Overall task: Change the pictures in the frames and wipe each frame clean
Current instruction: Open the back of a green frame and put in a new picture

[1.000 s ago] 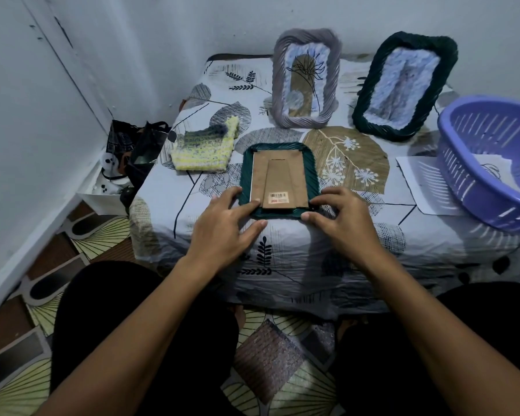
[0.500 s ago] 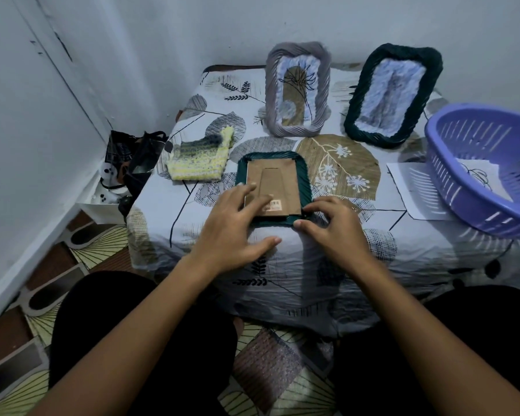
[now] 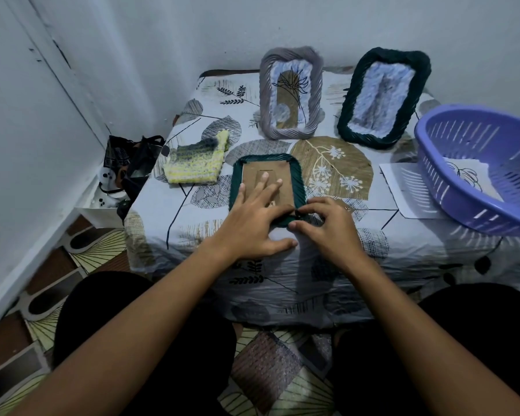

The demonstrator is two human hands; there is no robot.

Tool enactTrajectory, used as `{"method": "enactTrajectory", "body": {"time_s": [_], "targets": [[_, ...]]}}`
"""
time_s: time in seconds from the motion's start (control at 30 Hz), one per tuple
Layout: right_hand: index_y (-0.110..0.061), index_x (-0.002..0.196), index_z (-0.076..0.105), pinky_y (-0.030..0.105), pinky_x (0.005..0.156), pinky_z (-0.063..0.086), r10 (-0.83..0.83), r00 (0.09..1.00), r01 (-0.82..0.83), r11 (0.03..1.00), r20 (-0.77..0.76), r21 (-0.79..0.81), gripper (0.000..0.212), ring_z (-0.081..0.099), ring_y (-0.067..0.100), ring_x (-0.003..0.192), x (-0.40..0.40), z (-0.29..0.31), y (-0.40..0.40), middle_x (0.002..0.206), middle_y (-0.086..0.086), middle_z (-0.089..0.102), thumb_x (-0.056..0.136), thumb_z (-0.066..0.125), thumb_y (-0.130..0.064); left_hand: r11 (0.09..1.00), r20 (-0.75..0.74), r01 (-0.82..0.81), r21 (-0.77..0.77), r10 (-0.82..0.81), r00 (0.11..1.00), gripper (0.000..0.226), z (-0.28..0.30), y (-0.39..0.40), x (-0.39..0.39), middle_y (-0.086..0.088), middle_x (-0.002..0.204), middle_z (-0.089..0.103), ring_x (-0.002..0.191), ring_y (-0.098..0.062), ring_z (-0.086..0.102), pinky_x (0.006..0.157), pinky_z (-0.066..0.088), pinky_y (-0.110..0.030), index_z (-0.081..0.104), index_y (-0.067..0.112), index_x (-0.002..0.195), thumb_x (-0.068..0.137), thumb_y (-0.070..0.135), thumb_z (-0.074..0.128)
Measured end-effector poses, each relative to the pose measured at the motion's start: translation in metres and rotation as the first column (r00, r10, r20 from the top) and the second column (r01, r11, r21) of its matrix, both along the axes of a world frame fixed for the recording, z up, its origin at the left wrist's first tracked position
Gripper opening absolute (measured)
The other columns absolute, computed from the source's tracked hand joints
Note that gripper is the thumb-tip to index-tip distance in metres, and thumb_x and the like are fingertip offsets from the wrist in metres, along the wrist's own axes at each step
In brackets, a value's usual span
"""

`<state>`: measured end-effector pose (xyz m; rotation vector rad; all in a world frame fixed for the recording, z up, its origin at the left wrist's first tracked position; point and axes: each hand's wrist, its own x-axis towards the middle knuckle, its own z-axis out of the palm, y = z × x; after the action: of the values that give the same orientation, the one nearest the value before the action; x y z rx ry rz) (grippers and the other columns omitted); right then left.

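Observation:
A small green frame (image 3: 237,178) lies face down on the table, its brown cardboard back up. My left hand (image 3: 257,216) lies flat on that back with its fingers spread. My right hand (image 3: 324,225) pinches something small and dark at the frame's near right corner. A grey frame (image 3: 291,93) and a dark green frame (image 3: 383,97) lean against the back wall, each showing a picture. A yellow-grey knitted cloth (image 3: 195,159) lies left of the small frame.
A purple plastic basket (image 3: 481,166) with a printed picture inside sits at the right, over a white paper sheet (image 3: 403,187). A black bag (image 3: 132,166) stands on the floor left of the table. The wall runs close on the left.
My left hand slid from the frame's near left corner up onto the cardboard back. My right hand closed its fingers at the near right corner. The camera tilted down slightly.

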<state>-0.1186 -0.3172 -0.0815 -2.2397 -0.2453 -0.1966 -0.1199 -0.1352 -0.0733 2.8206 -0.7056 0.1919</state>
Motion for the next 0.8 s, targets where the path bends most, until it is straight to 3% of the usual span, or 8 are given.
{"method": "enactTrajectory", "body": {"time_s": [0.13,0.33,0.6,0.8], "targets": [[-0.012,0.103,0.074,0.032,0.095,0.042,-0.007,1.000,0.007,1.000,0.001,0.005,0.036,0.053,0.021,0.111,0.001,-0.001,-0.001,0.115,0.006,0.061,0.072,0.081,-0.029,1.000,-0.037,-0.026,0.004,0.027,0.999,0.083,0.003,-0.001,0.000,-0.005,0.162,0.010,0.149,-0.026,-0.009,0.116,0.000,-0.061,0.051,0.034,0.137,0.068,0.079,0.039],[-0.012,0.104,0.074,0.026,0.090,0.039,0.002,1.000,-0.002,1.000,-0.008,0.021,0.035,0.053,0.019,0.110,0.003,-0.001,-0.001,0.115,0.006,0.060,0.073,0.081,-0.027,0.996,-0.226,-0.088,-0.022,0.081,0.971,0.074,0.014,-0.001,0.001,-0.003,0.162,-0.010,0.143,-0.022,-0.028,0.112,-0.012,-0.064,0.045,0.040,0.139,0.073,0.065,0.068],[-0.013,0.107,0.073,0.028,0.092,0.038,0.009,1.000,-0.009,1.000,0.003,-0.015,0.036,0.050,0.019,0.113,0.005,-0.003,-0.001,0.119,0.006,0.058,0.075,0.079,-0.027,0.994,-0.294,-0.107,-0.006,0.101,0.951,0.076,0.020,-0.002,0.001,-0.007,0.159,-0.018,0.138,-0.024,-0.037,0.106,-0.019,-0.067,0.043,0.042,0.140,0.072,0.061,0.071],[-0.013,0.109,0.072,0.041,0.093,0.046,0.091,0.988,-0.072,0.986,0.125,-0.148,0.033,0.051,0.024,0.115,0.004,-0.005,-0.005,0.124,0.008,0.056,0.080,0.075,-0.029,0.993,-0.284,-0.114,-0.004,0.108,0.953,0.076,0.020,-0.006,-0.001,-0.007,0.160,-0.019,0.139,-0.025,-0.037,0.107,-0.017,-0.067,0.046,0.039,0.139,0.070,0.062,0.071]]}}
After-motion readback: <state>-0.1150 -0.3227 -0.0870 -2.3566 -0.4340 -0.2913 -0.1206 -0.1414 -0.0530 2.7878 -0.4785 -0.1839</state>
